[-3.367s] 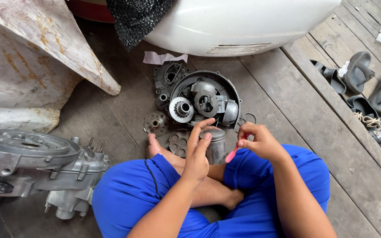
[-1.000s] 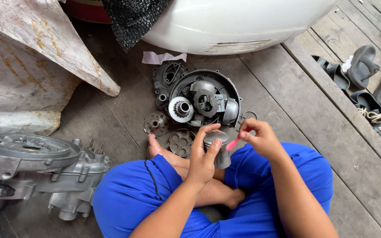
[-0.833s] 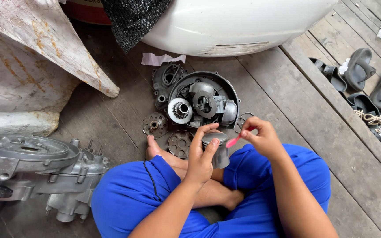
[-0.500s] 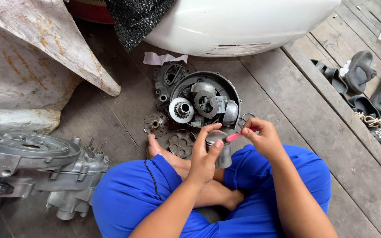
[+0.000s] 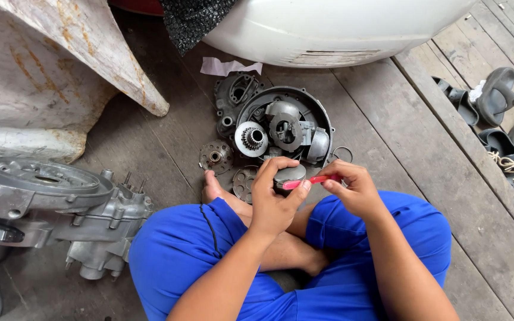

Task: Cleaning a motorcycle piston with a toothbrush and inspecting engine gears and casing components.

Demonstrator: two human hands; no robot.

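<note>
My left hand (image 5: pixel 273 199) grips a small grey metal cylinder part (image 5: pixel 290 175) in front of my crossed legs in blue trousers. My right hand (image 5: pixel 355 190) holds a thin red tool (image 5: pixel 307 181) whose tip touches the top of that part. Just beyond my hands, on the wooden floor, lies a round dark engine cover (image 5: pixel 285 125) filled with a gear, a white sprocket piece and other metal pieces. A perforated disc (image 5: pixel 244 182) and a small hub (image 5: pixel 215 157) lie by my bare foot.
A large grey engine casing (image 5: pixel 49 205) sits at my left. A white scooter body (image 5: pixel 328 27) and a rusty pale panel (image 5: pixel 43 65) stand beyond. Dark sandals (image 5: pixel 501 113) lie at the right on the planks. A scrap of paper (image 5: pixel 224 65) lies near the cover.
The grey part has come up off the floor into my left hand, and my right hand has brought the red tool onto its top. The hands shift only slightly over the last second.
</note>
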